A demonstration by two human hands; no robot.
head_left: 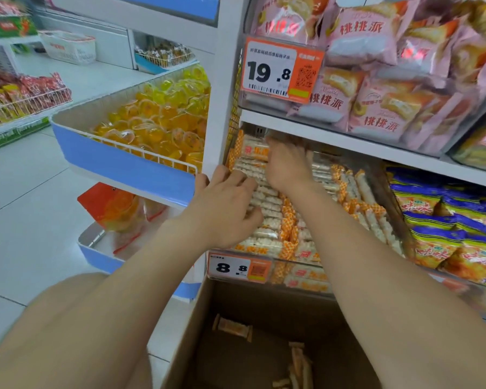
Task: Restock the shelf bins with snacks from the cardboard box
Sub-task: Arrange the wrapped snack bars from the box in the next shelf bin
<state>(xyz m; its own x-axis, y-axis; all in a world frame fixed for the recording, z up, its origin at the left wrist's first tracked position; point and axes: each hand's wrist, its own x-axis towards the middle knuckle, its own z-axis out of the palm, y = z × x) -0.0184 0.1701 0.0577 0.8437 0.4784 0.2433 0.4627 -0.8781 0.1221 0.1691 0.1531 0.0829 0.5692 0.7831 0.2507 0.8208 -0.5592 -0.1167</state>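
A clear shelf bin with an 8.8 price tag is filled with orange-and-white wrapped snack bars. My left hand lies on the bars at the bin's left side, fingers spread flat over them. My right hand reaches deeper into the bin and rests on the stack of bars at the back; its fingertips are blurred. Below the bin stands the open cardboard box, with a few of the same bars lying on its bottom.
Pink pastry packs fill the bin above, behind a 19.8 tag. Blue-and-yellow snack bags sit in the bin to the right. A blue-fronted rack of yellow jelly cups stands to the left, over white floor tiles.
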